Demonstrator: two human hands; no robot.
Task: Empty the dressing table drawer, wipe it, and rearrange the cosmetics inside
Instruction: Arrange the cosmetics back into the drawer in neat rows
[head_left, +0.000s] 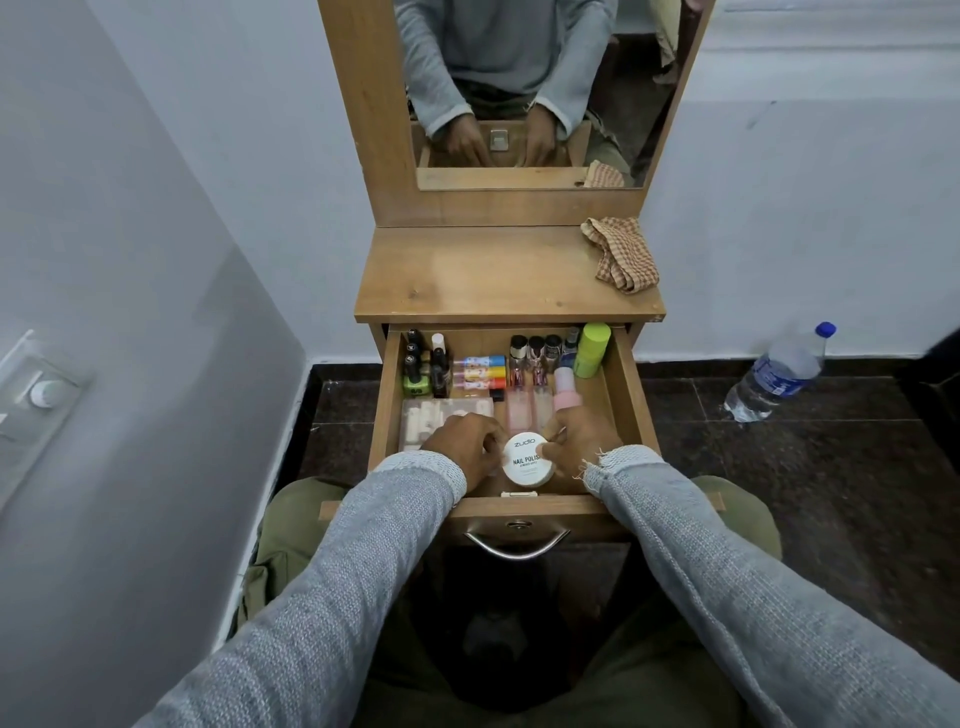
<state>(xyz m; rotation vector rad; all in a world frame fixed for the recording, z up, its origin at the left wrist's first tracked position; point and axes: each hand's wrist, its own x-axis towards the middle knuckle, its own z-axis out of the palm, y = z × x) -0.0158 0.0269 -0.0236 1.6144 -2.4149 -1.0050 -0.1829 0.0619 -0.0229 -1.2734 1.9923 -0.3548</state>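
The wooden drawer (626, 395) stands pulled out and holds cosmetics in rows. A round white nail polish remover tub (525, 462) sits at the drawer's front middle. My left hand (462, 447) touches the tub's left side with curled fingers. My right hand (579, 441) grips its right side. Behind the hands lie a pale palette (431, 415), dark nail polish bottles (415, 364), coloured tubes (480, 371), pink bottles (563, 395) and a green bottle (592, 348). A checked cloth (621, 252) lies on the dressing table top (467, 275) at the back right.
A mirror (519, 88) rises behind the table top. A plastic water bottle (779, 374) lies on the dark floor to the right. A white wall with a switch plate (44, 395) is close on the left. The drawer's metal handle (517, 545) is above my knees.
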